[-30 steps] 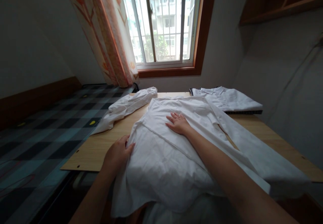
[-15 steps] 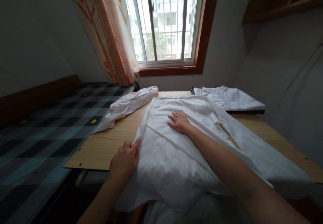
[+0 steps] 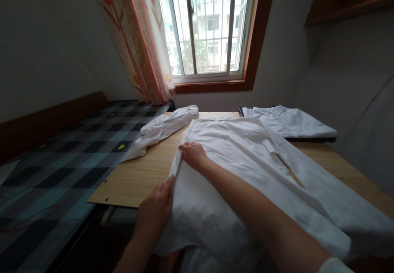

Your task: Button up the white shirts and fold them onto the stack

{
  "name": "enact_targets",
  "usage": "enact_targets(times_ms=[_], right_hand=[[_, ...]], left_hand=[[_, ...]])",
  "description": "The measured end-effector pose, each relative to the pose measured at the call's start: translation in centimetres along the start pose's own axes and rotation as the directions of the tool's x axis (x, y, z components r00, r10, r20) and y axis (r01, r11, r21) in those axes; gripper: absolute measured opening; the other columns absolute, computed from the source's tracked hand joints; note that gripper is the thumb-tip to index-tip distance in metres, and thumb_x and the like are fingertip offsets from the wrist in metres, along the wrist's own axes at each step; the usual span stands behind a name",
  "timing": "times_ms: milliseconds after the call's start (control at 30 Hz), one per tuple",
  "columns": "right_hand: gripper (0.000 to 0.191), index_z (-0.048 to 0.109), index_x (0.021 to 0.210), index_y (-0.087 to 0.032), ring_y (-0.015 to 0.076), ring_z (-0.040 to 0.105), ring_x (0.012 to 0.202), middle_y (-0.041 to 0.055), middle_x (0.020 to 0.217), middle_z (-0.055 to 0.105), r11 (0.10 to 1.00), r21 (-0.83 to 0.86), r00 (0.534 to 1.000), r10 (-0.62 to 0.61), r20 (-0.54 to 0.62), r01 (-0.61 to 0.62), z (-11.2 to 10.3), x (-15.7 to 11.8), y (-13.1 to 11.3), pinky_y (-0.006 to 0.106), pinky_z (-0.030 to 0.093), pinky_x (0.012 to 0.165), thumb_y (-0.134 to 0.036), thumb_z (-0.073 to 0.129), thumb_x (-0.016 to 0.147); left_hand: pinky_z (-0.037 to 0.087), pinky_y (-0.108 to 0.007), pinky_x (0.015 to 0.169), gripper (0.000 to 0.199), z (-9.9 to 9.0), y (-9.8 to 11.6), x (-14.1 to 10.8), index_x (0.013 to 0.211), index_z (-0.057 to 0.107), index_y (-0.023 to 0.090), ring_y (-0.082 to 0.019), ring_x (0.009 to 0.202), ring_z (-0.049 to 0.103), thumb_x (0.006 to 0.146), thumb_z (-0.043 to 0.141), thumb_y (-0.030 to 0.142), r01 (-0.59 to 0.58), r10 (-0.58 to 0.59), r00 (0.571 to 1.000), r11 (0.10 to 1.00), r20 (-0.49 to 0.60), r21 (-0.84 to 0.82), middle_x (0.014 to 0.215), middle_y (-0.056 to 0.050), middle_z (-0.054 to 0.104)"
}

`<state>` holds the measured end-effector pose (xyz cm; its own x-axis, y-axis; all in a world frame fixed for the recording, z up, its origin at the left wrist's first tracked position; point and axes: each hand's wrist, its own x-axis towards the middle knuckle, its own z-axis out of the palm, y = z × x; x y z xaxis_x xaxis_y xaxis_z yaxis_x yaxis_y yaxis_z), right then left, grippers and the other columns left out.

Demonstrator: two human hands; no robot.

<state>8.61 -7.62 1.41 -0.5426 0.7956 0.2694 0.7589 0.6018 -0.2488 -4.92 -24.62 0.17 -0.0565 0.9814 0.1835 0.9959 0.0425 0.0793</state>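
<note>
A white long-sleeved shirt (image 3: 227, 158) is spread over the wooden tabletop (image 3: 129, 182), its lower end hanging past the near edge. One sleeve stretches toward the near right. At the shirt's left side, my left hand (image 3: 156, 203) has its fingers closed on the edge of the cloth. Farther up that same side my right hand (image 3: 193, 154) pinches the edge, with the forearm crossing over the shirt. Some of the fingertips are hidden in the fabric or behind the hands.
Folded white clothing (image 3: 289, 121) lies on dark fabric at the back right. A crumpled white garment (image 3: 166, 123) rests at the back left, its end near the checked bed (image 3: 80, 154). Behind the table are a window (image 3: 212, 30) and a flowered curtain (image 3: 138, 39).
My right hand has moved left from the middle of the shirt, where it lay flat, to its left edge. My left hand stays on that edge. The view has shifted slightly.
</note>
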Motion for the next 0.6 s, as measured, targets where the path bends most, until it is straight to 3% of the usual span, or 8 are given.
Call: enact_targets(times_ms=[167,367,467,600], right_hand=[[0.032,0.072,0.106,-0.022,0.0217,0.065,0.105,0.0084,0.111,0.073,1.000,-0.009,1.000,0.023,-0.008,-0.023,0.9,0.6,0.2,0.030,0.045,0.090,-0.016,0.044,0.091],[0.048,0.066,0.128,-0.026,0.0185,0.063,0.114,0.0023,0.127,0.069,0.990,0.123,0.997,0.078,-0.020,-0.075,1.2,0.5,1.0,0.027,0.042,0.099,-0.016,0.039,0.090],[0.049,0.066,0.130,-0.027,0.0175,0.061,0.118,0.0007,0.130,0.068,0.983,0.160,0.996,0.089,0.008,-0.090,1.2,0.7,1.3,0.026,0.041,0.102,-0.015,0.040,0.090],[0.045,0.070,0.124,-0.025,0.0187,0.064,0.113,0.0029,0.124,0.070,0.978,0.193,0.997,0.078,-0.019,-0.073,1.2,0.8,1.5,0.026,0.044,0.099,-0.013,0.044,0.089]], left_hand=[[0.057,-0.033,0.081,0.048,0.8,-1.6,-3.2,0.138,0.055,0.028,-0.025,0.107,0.068,0.093,0.037,0.030,-0.013,0.008,0.998,0.995,-0.055,-0.099,0.128,-0.008,0.067],[0.059,-0.036,0.082,0.048,2.5,-1.9,-7.9,0.139,0.047,0.034,-0.026,0.107,0.068,0.091,0.044,0.032,0.003,-0.020,0.993,0.989,-0.113,-0.146,0.127,-0.007,0.066],[0.059,-0.036,0.079,0.036,3.2,-1.7,-9.6,0.122,0.054,0.029,-0.025,0.098,0.071,0.087,0.046,0.027,0.002,-0.030,0.986,0.986,-0.166,-0.168,0.113,-0.008,0.071],[0.059,-0.027,0.066,0.023,2.9,-1.9,-10.8,0.106,0.055,0.027,-0.019,0.077,0.073,0.086,0.045,0.019,-0.072,0.013,0.973,0.966,-0.231,-0.248,0.092,-0.002,0.073]])
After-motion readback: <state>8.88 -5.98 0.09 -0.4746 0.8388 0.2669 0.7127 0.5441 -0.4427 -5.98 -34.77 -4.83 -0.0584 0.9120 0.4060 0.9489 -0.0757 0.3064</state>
